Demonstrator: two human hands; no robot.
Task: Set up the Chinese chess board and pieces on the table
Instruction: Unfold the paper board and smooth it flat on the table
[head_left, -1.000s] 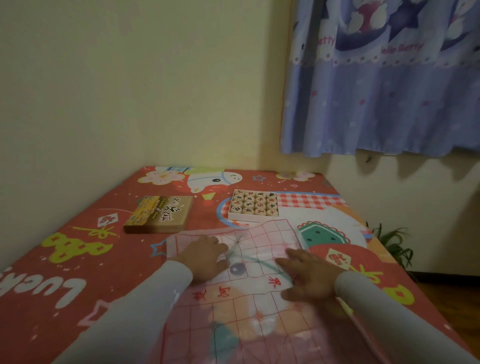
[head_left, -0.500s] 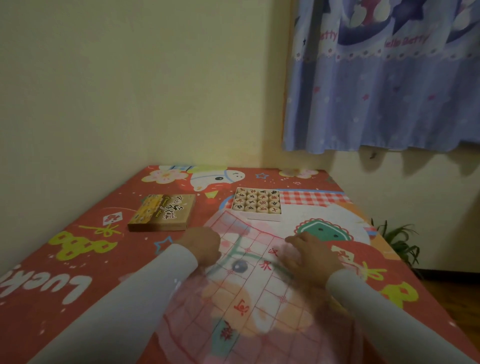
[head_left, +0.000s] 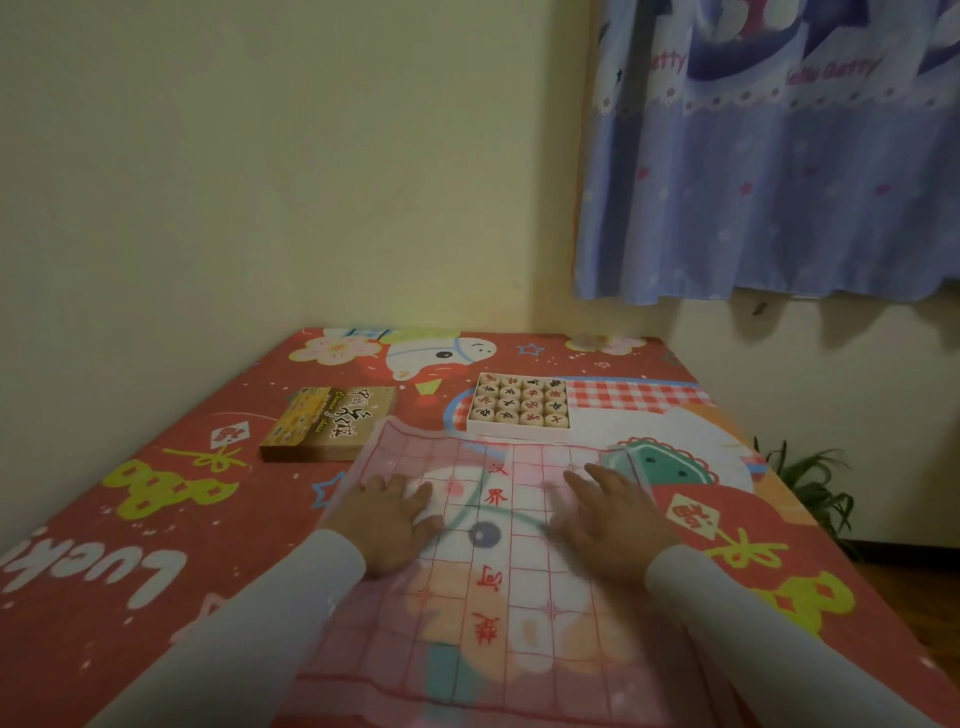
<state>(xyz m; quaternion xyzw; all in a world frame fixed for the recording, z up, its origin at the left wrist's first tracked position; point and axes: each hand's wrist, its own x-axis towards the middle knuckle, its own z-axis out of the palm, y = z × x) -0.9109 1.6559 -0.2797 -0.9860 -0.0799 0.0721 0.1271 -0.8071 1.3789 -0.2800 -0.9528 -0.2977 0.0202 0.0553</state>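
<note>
A thin, see-through chess board sheet with a red grid and red characters lies spread on the table in front of me. My left hand presses flat on its left half with fingers spread. On the right half, my right hand lies flat too. Beyond the sheet's far edge stands a white tray filled with several round wooden pieces marked in red and black. Its brown lid lies to the left, and the sheet's far left corner curls up against it.
The table carries a red cartoon-print cloth and stands against a yellow wall on the left and at the back. A blue curtain hangs at the upper right. A green plant sits on the floor beyond the table's right edge.
The sheet has turned and now lies straight in front of me, spread wider. Both hands have moved apart and gone from bunched to flat on it.
</note>
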